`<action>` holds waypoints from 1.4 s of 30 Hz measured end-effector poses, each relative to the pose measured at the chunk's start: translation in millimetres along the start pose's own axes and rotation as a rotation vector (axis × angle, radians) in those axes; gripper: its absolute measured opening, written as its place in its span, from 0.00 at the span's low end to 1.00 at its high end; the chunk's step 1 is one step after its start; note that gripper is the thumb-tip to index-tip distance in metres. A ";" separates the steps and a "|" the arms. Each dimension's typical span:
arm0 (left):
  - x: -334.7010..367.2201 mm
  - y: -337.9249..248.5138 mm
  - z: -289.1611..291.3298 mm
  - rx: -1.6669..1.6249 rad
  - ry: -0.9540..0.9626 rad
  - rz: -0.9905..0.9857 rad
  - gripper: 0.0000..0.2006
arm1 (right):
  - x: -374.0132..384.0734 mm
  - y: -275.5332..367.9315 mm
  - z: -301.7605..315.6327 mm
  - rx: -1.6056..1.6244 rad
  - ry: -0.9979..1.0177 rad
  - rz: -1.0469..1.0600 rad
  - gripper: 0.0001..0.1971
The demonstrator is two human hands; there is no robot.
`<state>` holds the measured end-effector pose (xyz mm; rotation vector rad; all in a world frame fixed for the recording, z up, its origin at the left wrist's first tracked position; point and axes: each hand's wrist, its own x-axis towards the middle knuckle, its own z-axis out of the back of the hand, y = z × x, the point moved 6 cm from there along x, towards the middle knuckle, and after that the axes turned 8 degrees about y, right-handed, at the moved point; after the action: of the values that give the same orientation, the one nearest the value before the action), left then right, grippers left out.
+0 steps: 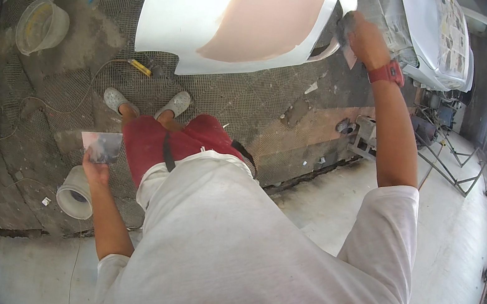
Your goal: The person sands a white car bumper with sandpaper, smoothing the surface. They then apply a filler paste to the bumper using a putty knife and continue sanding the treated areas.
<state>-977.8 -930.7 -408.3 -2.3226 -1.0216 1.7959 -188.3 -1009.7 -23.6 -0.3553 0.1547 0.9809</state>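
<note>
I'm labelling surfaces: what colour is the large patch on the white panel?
The patch is dusty pinkish beige, best seen in the head view.

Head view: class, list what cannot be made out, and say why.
White panel: far end, cut off by the head view's upper edge.
Left hand: some fingers, hidden by the flat sheet, head view.
Dark item at the right hand: too small to identify, head view.

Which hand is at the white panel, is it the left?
No, the right hand is at the white panel, while the left hand holds a flat piece away from it.
</note>
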 end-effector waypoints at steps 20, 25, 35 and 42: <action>2.3 -0.5 -9.3 0.046 0.038 0.017 0.25 | 27.3 53.5 -23.7 -0.320 0.033 0.114 0.08; 10.0 2.8 3.7 -0.008 0.030 -0.003 0.25 | 42.7 45.3 -38.7 -0.320 0.148 0.027 0.08; 14.3 14.5 27.9 -0.009 -0.044 0.023 0.26 | 43.5 35.4 -41.5 -0.269 0.034 0.112 0.06; 19.1 10.0 20.4 -0.003 0.017 0.032 0.26 | 23.1 35.5 -41.2 -0.222 -0.027 0.029 0.07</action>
<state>-988.6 -936.0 -435.4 -2.3650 -0.9907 1.7840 -204.0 -988.6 -76.6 -0.5439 0.0264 1.0336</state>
